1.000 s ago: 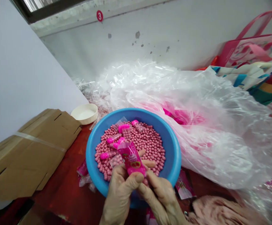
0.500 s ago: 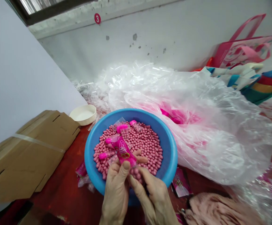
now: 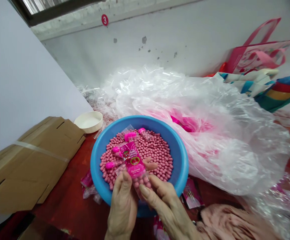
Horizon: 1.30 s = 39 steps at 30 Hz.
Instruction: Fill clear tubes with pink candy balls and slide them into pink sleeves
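Between the left hand (image 3: pixel 122 203) and the right hand (image 3: pixel 168 196) sits a pink packet (image 3: pixel 134 161), printed face up. Both grips are closed on it: the left thumb lies at its edge, fingers seemingly spread behind as support, while the right thumb and forefinger pinch the clear, ball-filled end, likely to steady it. Just beneath the grip, a blue basin (image 3: pixel 184 166) holds loose pink balls (image 3: pixel 157 150) and several pink-capped containers (image 3: pixel 130 136); placed there, it would probably catch spills. Right of the grip, another packet (image 3: pixel 192 195) lies on the worktop (image 3: pixel 57 213). Farther off, beyond the basin, clear plastic (image 3: pixel 224 160) is heaped near the wall (image 3: pixel 179 40).
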{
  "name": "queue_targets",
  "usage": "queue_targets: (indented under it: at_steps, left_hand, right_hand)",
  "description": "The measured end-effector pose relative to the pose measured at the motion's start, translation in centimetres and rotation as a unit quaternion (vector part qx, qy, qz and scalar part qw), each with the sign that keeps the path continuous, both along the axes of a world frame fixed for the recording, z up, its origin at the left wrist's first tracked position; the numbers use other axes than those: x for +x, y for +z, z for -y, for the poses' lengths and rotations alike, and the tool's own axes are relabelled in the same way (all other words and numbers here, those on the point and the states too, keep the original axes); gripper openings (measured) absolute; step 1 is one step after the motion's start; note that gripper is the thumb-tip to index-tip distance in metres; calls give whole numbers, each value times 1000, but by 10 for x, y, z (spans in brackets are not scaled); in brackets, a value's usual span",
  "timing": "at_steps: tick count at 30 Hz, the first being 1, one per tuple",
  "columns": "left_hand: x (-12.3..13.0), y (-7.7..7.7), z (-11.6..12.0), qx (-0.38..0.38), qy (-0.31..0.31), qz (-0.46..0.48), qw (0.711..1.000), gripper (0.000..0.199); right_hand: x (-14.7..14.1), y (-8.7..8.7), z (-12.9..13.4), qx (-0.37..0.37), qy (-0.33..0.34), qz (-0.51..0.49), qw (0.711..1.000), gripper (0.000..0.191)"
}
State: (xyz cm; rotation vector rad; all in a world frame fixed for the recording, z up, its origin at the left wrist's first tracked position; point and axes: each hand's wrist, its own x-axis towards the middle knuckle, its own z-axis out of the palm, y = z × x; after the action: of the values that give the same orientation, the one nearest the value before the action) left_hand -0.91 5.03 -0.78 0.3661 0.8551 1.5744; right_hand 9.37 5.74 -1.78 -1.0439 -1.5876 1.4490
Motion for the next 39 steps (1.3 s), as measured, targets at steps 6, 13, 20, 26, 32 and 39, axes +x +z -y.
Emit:
queue_targets:
  at_steps: [6, 13, 20, 26, 32, 39]
  left_hand:
    - [-1, 4, -1, -17, -42, -70, 997, 22]
    - [-5, 1, 3, -21, -76, -90, 993, 19]
    - [13, 0, 10, -35, 38, -7, 999, 21]
    - [6, 3, 6, -27, 46, 12, 999, 24]
    - [11, 6, 7, -66, 69, 4, 995, 27]
    - [16, 2, 12, -58, 48, -37, 996, 33]
  right_hand:
    - [-1, 1, 10, -9, -71, 38, 997, 30]
    - [-2, 0, 10, 3, -65, -26, 998, 32]
    - [-3, -3, 5, 15, -24, -48, 998, 30]
    - [-1, 1, 3, 18, -15, -21, 999, 29]
    - [-4, -1, 6, 6, -23, -34, 999, 28]
    - [-7, -9, 11, 29, -49, -57, 997, 26]
